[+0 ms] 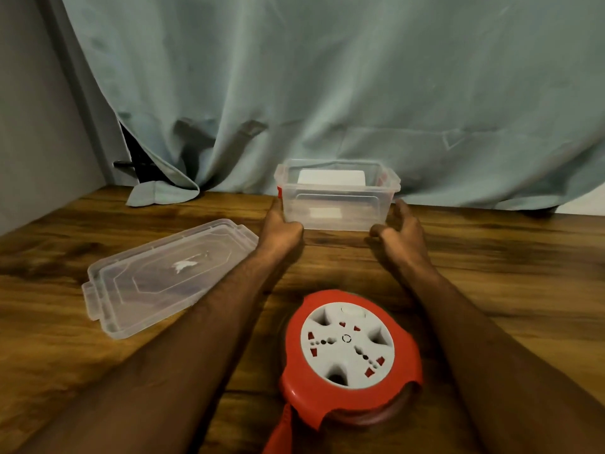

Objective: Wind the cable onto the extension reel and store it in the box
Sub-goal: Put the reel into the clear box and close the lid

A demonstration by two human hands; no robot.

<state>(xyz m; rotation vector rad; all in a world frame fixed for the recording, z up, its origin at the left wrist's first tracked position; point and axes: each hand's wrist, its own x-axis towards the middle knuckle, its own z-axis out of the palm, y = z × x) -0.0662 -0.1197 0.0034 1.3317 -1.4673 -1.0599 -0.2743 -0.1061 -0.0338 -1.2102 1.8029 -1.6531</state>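
The scene is dimly and warmly lit, with the forearms dark and a soft shadow on the tabletop (491,273) beneath the right hand (401,224). Both hands look slightly soft with blur. Wide-angle distortion bends the tabletop's far edge beyond the left hand (281,224).

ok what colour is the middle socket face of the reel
Light grey-white, with small red socket shutters, set in the red extension reel; seen clearly in the head view.
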